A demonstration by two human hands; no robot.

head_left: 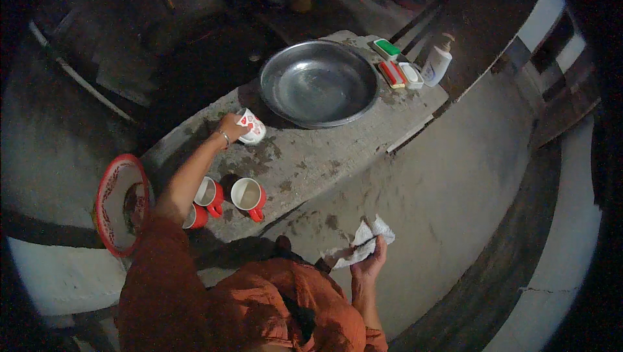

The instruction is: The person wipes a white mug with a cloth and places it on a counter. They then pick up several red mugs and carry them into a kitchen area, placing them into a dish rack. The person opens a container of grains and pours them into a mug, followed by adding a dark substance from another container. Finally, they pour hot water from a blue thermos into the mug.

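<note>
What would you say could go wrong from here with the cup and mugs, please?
The patterned cup could slip, since only the left grip holds it; the right grip has a crumpled white cloth.
The left forearm appears close to two red mugs and might bump them.
A third red mug stands near the edge of the slab, so a knock could send it off.

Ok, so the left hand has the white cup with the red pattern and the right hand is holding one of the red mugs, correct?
Not quite: the head view shows the right hand holding a crumpled white cloth or paper, not a red mug. The left hand does have the white cup with the red pattern.
</note>
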